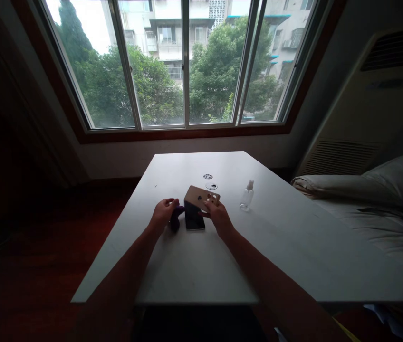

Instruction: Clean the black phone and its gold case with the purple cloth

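My right hand (220, 217) holds a tan phone case (196, 196) by its right end, with a dark round logo and camera cutouts showing near my fingers. The case is tilted above a black phone (195, 221) lying on the white table (201, 266), hiding the phone's far end. My left hand (165, 211) is closed, thumb and fingers pinched together at a dark purple cloth (175, 222). The cloth hangs or lies bunched just left of the phone, one corner reaching toward the case. Its exact grip is partly hidden.
A clear spray bottle (246, 195) stands on the table to the right. Two small round pieces (211, 186) with dark markings lie beyond the case. Bedding (351, 190) is at the right, and a window (185, 66) faces the table's far end.
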Demonstrator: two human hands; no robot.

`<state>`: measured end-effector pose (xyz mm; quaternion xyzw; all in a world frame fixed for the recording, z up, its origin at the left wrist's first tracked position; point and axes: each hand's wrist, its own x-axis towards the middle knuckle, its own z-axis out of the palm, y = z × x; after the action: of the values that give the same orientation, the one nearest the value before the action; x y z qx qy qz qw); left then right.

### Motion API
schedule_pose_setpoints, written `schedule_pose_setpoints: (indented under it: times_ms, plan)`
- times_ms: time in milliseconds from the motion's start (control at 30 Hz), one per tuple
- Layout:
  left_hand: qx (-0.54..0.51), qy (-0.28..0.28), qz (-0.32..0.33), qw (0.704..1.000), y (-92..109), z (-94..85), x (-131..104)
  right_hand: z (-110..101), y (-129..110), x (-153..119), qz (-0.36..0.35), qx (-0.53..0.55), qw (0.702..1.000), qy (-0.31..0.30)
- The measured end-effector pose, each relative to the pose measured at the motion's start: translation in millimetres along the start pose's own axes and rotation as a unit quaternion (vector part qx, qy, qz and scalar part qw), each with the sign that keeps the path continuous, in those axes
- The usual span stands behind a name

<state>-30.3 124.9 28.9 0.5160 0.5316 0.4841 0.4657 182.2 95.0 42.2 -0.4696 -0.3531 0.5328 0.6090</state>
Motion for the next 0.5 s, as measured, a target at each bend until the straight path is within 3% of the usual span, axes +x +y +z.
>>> schedule_pose_setpoints:
  times_ms: [100,200,333,433,500]
  plan:
    - [-0.138,-0.066,-0.120,0.981,-4,-4.3,4,1,1,-4,-0.095,-0.064,0.993,-0.014]
    - [-0.225,-0.054,-0.168,0.958,-6,-2.7,5,4,-2,-17,-0.182,-0.146,0.970,-0.073]
    - [-0.290,-0.024,-0.131,0.948,-3,5.9,4,9,-4,-33,-0.295,-0.223,0.904,-0.217]
    - [-0.343,-0.038,-0.103,0.933,3,11.8,2,11,4,-38,-0.322,-0.295,0.848,-0.300]
    - [-0.331,-0.041,-0.079,0.940,9,13.5,-1,12,10,-39,-0.333,-0.333,0.821,-0.323]
